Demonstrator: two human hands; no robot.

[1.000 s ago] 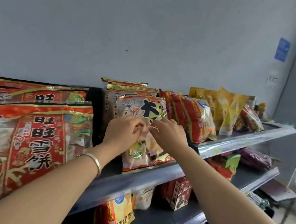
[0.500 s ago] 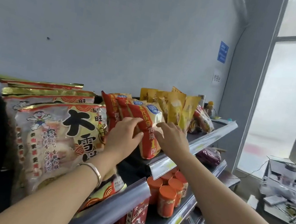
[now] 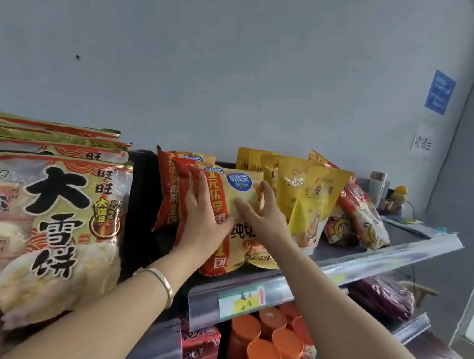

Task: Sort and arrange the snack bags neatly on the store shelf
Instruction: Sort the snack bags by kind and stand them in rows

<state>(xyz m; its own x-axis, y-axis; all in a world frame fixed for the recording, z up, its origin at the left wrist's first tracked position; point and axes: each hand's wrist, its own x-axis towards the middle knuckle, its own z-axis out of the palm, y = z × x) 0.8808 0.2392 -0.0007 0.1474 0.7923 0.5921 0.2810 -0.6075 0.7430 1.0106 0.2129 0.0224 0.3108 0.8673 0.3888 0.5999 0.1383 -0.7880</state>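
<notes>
Orange-and-yellow chip bag (image 3: 226,208) stands upright at the front of its row on the top shelf (image 3: 377,263), its lower edge near the shelf's front rail. Both hands are on it. The left hand (image 3: 202,220) lies flat against the bag's red left side, fingers spread upward and thumb across the front. The right hand (image 3: 261,214) presses the bag's right side, its fingers (image 3: 263,194) curled round the right edge near the top. So the bag is held between the two hands, neither closed into a fist. A bangle (image 3: 165,281) circles the left wrist.

Behind the held bag two more chip bags (image 3: 171,181) of the same kind stand one behind another. To their left, well apart across a dark gap, a stack of big rice-cracker bags (image 3: 38,210) leans upright, the front one printed with large black characters. To the right of the held bag, just beside the right hand, stand several yellow pouches (image 3: 310,197), and past them red-and-clear bags (image 3: 360,217) lean against each other. A small yellow figure (image 3: 399,194) sits at the far end of the shelf by the wall.

A price tag (image 3: 241,299) sits in the front rail below the held bag. On the lower shelf (image 3: 411,328) stand orange-lidded tubes (image 3: 264,354), a red box (image 3: 195,356) to their left, and a purple bag (image 3: 381,298) farther right. A blue notice (image 3: 440,92) hangs on the grey wall.
</notes>
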